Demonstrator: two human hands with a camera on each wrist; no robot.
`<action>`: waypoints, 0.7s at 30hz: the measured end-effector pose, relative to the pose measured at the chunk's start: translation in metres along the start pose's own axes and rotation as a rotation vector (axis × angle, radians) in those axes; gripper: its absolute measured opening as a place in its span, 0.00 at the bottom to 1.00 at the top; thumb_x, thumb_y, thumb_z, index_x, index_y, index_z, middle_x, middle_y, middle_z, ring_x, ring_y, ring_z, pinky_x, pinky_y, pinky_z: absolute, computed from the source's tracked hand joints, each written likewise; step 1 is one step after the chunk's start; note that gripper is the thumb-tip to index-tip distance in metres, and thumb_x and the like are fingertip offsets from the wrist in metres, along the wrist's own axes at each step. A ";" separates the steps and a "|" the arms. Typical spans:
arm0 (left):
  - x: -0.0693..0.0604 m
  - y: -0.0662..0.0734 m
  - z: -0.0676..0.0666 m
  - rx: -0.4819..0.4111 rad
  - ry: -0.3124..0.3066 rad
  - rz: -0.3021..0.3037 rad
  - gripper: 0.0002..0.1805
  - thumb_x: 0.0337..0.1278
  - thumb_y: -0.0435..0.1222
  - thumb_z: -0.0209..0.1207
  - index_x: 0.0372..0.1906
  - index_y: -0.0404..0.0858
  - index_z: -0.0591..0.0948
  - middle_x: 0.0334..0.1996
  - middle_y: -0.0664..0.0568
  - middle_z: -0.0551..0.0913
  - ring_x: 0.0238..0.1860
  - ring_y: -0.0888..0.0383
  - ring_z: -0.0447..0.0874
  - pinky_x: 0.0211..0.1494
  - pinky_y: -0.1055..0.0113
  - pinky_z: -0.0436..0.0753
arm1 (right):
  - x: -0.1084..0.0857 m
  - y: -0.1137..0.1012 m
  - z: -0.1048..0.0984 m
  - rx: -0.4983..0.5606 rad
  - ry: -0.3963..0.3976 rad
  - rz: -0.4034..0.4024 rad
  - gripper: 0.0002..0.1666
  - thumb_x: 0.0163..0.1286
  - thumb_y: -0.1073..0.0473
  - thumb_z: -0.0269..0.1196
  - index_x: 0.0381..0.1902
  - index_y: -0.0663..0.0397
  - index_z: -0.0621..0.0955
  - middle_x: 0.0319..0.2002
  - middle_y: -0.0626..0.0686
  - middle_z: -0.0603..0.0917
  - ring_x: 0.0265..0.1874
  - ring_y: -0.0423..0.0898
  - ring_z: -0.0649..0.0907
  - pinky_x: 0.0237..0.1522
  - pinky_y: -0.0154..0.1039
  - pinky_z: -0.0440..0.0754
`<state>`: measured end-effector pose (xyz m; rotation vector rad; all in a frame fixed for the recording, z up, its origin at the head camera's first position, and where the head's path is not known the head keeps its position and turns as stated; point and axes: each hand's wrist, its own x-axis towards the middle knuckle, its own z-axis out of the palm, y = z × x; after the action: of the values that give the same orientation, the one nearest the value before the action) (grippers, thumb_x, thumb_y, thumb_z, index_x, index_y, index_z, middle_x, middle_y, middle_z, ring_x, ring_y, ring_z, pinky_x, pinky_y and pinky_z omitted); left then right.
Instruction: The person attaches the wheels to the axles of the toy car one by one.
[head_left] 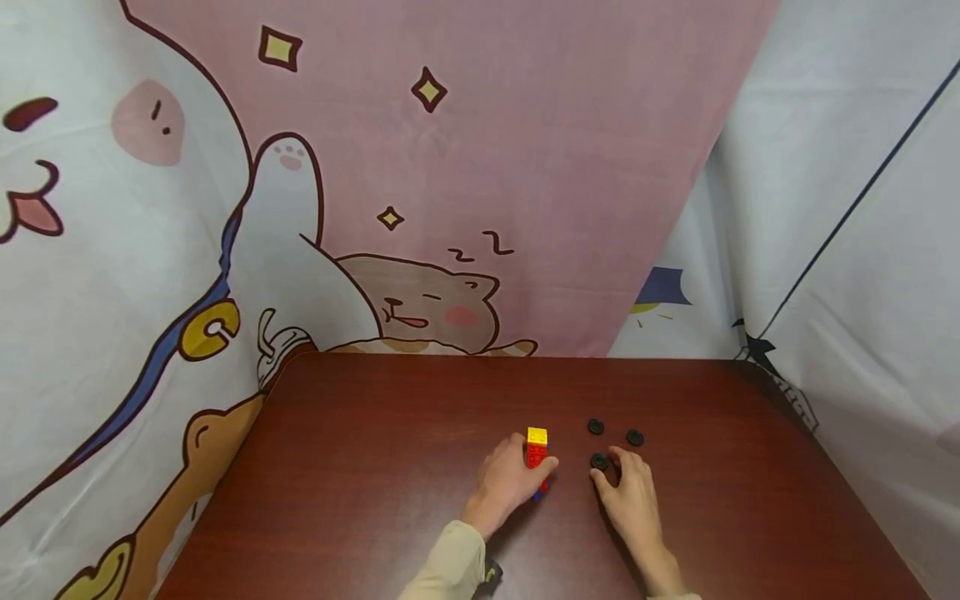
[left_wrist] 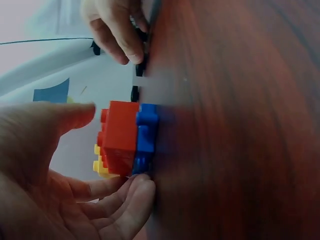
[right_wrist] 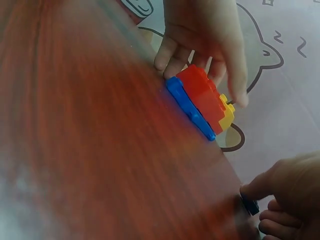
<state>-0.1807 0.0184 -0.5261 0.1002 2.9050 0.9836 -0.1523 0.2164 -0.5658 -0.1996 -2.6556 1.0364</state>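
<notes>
Filling the upper frame, a printed fabric backdrop (head_left: 540, 167) hangs with soft creases, its sleeping cartoon cat outlined in brown; below it spreads a reddish-brown table (head_left: 360, 483), smooth, faintly glossy and wood-grained. At lower centre the left hand (head_left: 510, 477) holds the brick toy (head_left: 536, 455), fingers curled against one side and thumb over the top, though whether the thumb presses cannot be told; at lower right the right hand (head_left: 633, 500) makes a narrow arch of thumb and forefinger about the nearest black wheel (head_left: 598, 461), and whether it is pinched cannot be told.

The toy sits right of centre on the table, a blocky stack of yellow and red studded bricks on a knobbly blue base; it looks like hard plastic, so likely light, stiff, a little slick and hardly fragile, best taken by its flat red sides, low down, lest a brick pop loose. Smallest are the wheels, round discs; two more, the left wheel (head_left: 596, 427) and the right wheel (head_left: 635, 437), lie just beyond the right hand's fingertips.
</notes>
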 end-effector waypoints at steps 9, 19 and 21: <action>0.000 -0.007 0.004 0.035 0.021 0.038 0.22 0.47 0.53 0.66 0.38 0.42 0.77 0.26 0.56 0.73 0.27 0.54 0.75 0.34 0.61 0.76 | 0.001 -0.001 0.004 -0.078 0.115 -0.156 0.23 0.56 0.68 0.72 0.50 0.70 0.81 0.46 0.67 0.84 0.46 0.63 0.79 0.48 0.59 0.74; 0.003 -0.018 0.000 -0.297 0.025 -0.005 0.18 0.54 0.46 0.63 0.41 0.36 0.81 0.25 0.55 0.80 0.23 0.62 0.74 0.27 0.69 0.75 | 0.000 -0.004 0.006 -0.018 0.075 -0.109 0.20 0.60 0.67 0.68 0.51 0.67 0.81 0.47 0.64 0.83 0.47 0.59 0.80 0.46 0.57 0.79; 0.004 -0.019 -0.002 -0.409 -0.012 -0.033 0.20 0.57 0.47 0.63 0.45 0.35 0.80 0.25 0.55 0.80 0.21 0.62 0.75 0.25 0.70 0.77 | 0.001 -0.007 0.006 0.002 0.085 -0.107 0.20 0.61 0.66 0.68 0.51 0.65 0.82 0.47 0.62 0.83 0.46 0.58 0.81 0.45 0.56 0.79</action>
<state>-0.1858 0.0032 -0.5363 0.0327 2.6183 1.5353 -0.1551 0.2080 -0.5652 -0.0979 -2.5587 0.9748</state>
